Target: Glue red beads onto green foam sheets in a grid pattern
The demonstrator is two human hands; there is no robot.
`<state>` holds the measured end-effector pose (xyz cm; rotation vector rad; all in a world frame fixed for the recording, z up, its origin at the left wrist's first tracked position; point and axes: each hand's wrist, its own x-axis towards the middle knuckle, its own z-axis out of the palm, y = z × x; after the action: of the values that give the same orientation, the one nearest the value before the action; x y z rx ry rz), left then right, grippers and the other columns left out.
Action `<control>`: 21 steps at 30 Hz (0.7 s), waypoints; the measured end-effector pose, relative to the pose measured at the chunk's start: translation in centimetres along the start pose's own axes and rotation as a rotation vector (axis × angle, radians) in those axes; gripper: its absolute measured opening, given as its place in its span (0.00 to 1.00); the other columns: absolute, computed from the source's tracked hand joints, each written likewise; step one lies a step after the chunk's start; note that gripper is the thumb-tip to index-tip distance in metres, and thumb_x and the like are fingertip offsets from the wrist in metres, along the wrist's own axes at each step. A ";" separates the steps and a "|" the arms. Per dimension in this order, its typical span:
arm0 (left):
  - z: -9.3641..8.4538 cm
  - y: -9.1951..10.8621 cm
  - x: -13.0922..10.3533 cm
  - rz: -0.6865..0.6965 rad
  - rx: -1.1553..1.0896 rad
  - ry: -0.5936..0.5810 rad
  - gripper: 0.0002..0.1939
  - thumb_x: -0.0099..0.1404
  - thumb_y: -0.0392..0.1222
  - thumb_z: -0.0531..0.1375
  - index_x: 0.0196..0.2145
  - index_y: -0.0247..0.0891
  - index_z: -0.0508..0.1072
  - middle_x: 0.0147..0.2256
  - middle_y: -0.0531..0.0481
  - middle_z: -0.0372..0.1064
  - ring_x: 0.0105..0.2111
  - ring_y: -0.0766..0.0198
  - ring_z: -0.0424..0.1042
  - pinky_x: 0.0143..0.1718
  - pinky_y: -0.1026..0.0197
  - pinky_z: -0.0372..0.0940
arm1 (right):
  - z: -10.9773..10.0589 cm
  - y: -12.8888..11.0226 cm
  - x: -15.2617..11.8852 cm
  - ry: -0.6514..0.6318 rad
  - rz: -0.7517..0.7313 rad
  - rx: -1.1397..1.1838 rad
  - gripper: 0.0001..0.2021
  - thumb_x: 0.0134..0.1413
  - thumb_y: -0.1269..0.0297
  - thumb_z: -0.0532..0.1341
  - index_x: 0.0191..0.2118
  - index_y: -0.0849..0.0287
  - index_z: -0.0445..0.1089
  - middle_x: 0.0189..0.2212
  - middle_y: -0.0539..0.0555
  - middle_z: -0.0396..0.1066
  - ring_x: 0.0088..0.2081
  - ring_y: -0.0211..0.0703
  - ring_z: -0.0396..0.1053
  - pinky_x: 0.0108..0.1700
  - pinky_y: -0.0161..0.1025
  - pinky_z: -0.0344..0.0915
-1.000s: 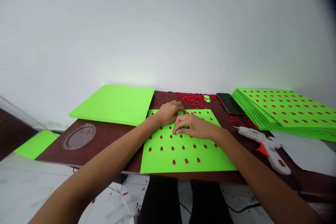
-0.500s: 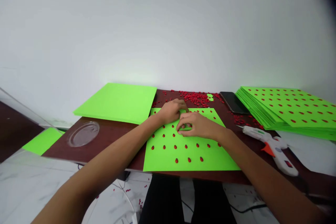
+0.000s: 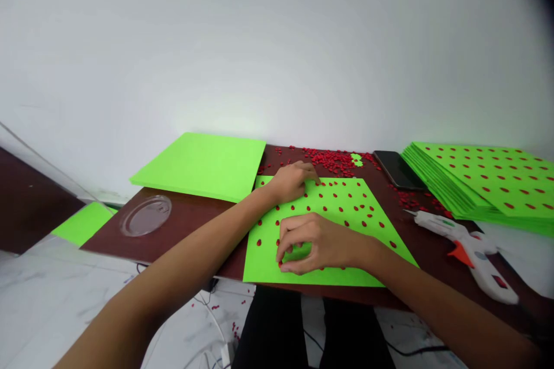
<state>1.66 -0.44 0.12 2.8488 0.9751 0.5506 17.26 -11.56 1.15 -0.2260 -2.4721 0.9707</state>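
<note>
A bright green sheet lies on the table before me, dotted with rows of small red oval pieces. At its near left part my right hand is closed in a pinch, thumb and fingertips on one red piece at the sheet's surface. My left hand rests over the far left part of the sheet. Its fingers are bent and apart, with a fingertip beside red pieces in the far row; its thumb is hidden. The right hand covers some of the dots.
A thick green stack stands left, a clear plastic lid before it. Loose red pieces lie along the back near a black phone. At right are dotted green sheets and a white glue gun.
My right hand has moved from the sheet's middle, next to the left hand, toward the near edge. The left hand stays near the far edge. The view has shifted slightly.
</note>
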 end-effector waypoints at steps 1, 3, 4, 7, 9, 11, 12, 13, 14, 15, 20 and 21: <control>0.0 0.0 0.0 -0.003 0.001 -0.002 0.28 0.56 0.24 0.53 0.48 0.41 0.80 0.52 0.47 0.75 0.52 0.54 0.72 0.49 0.54 0.71 | 0.2 0.2 0.0 -0.006 -0.002 -0.004 0.05 0.61 0.63 0.70 0.39 0.58 0.80 0.34 0.50 0.72 0.34 0.37 0.71 0.39 0.34 0.66; -0.1 0.1 0.0 -0.007 -0.001 -0.007 0.28 0.55 0.24 0.53 0.48 0.41 0.80 0.52 0.47 0.75 0.52 0.53 0.72 0.49 0.54 0.71 | 0.4 0.4 -0.1 -0.017 0.003 -0.015 0.05 0.62 0.63 0.70 0.39 0.58 0.80 0.35 0.51 0.73 0.35 0.37 0.71 0.39 0.34 0.66; -0.1 0.1 0.0 -0.007 -0.002 -0.008 0.28 0.55 0.24 0.53 0.48 0.41 0.80 0.51 0.47 0.75 0.52 0.53 0.72 0.49 0.54 0.71 | 0.5 0.4 0.0 -0.022 0.006 -0.019 0.05 0.62 0.63 0.70 0.39 0.58 0.80 0.34 0.51 0.73 0.35 0.37 0.71 0.39 0.34 0.66; -0.1 0.1 0.0 0.001 -0.005 0.000 0.28 0.55 0.24 0.53 0.48 0.41 0.80 0.51 0.47 0.75 0.52 0.53 0.72 0.49 0.54 0.70 | 0.5 0.3 0.1 -0.031 0.013 -0.018 0.05 0.63 0.62 0.69 0.38 0.59 0.81 0.34 0.51 0.72 0.34 0.37 0.71 0.39 0.34 0.65; 0.0 0.1 0.0 0.002 -0.004 0.003 0.28 0.55 0.23 0.53 0.49 0.42 0.80 0.52 0.47 0.75 0.52 0.54 0.72 0.49 0.54 0.70 | 0.4 0.2 0.2 -0.034 0.021 -0.011 0.06 0.63 0.62 0.69 0.39 0.59 0.81 0.34 0.51 0.72 0.34 0.37 0.71 0.38 0.34 0.65; 0.0 0.0 -0.1 -0.003 -0.002 0.003 0.29 0.55 0.23 0.53 0.49 0.42 0.80 0.52 0.47 0.75 0.52 0.54 0.72 0.49 0.55 0.71 | 0.2 0.1 0.2 -0.030 0.032 -0.004 0.07 0.63 0.61 0.70 0.40 0.59 0.82 0.34 0.52 0.72 0.33 0.37 0.71 0.37 0.34 0.65; 0.0 0.0 -0.1 -0.005 -0.001 0.002 0.29 0.55 0.23 0.53 0.49 0.42 0.80 0.52 0.47 0.75 0.52 0.54 0.72 0.48 0.55 0.71 | 0.2 0.0 0.2 -0.024 0.040 -0.001 0.07 0.62 0.61 0.70 0.40 0.59 0.82 0.34 0.52 0.72 0.33 0.37 0.71 0.37 0.34 0.65; 0.0 0.0 -0.1 -0.004 0.001 0.002 0.29 0.55 0.24 0.53 0.49 0.42 0.80 0.52 0.47 0.75 0.52 0.54 0.72 0.48 0.55 0.71 | 0.1 -0.1 0.2 -0.017 0.046 0.002 0.07 0.62 0.62 0.70 0.41 0.58 0.83 0.34 0.52 0.73 0.32 0.37 0.70 0.36 0.34 0.65; 0.0 0.0 -0.1 -0.001 0.002 0.002 0.29 0.55 0.24 0.53 0.49 0.42 0.80 0.52 0.47 0.75 0.51 0.54 0.72 0.47 0.55 0.71 | 0.1 -0.1 0.2 -0.011 0.050 0.006 0.06 0.62 0.62 0.70 0.40 0.58 0.83 0.34 0.52 0.73 0.32 0.37 0.70 0.36 0.34 0.65; 0.0 0.0 -0.1 0.004 0.004 0.003 0.29 0.54 0.24 0.53 0.49 0.42 0.80 0.52 0.48 0.75 0.51 0.54 0.72 0.47 0.55 0.71 | 0.1 -0.1 0.1 -0.004 0.051 0.009 0.06 0.62 0.63 0.69 0.40 0.58 0.83 0.34 0.52 0.73 0.32 0.37 0.70 0.36 0.34 0.64; -0.1 0.1 0.0 0.000 0.009 -0.004 0.29 0.54 0.24 0.53 0.49 0.41 0.80 0.52 0.48 0.75 0.52 0.54 0.72 0.47 0.54 0.71 | 0.5 -0.1 0.0 0.008 -0.006 -0.010 0.06 0.61 0.66 0.67 0.35 0.59 0.82 0.29 0.51 0.72 0.30 0.37 0.69 0.34 0.34 0.63; -0.1 0.1 0.0 -0.003 0.009 -0.008 0.29 0.55 0.24 0.53 0.49 0.41 0.79 0.52 0.48 0.75 0.52 0.53 0.72 0.47 0.54 0.71 | 0.6 0.0 0.1 0.006 -0.020 -0.025 0.06 0.61 0.67 0.66 0.34 0.59 0.81 0.28 0.50 0.71 0.29 0.37 0.68 0.34 0.35 0.62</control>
<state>1.66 -0.56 0.23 2.8547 0.9823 0.5353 16.89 -11.95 0.79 -0.2116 -2.4778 0.9296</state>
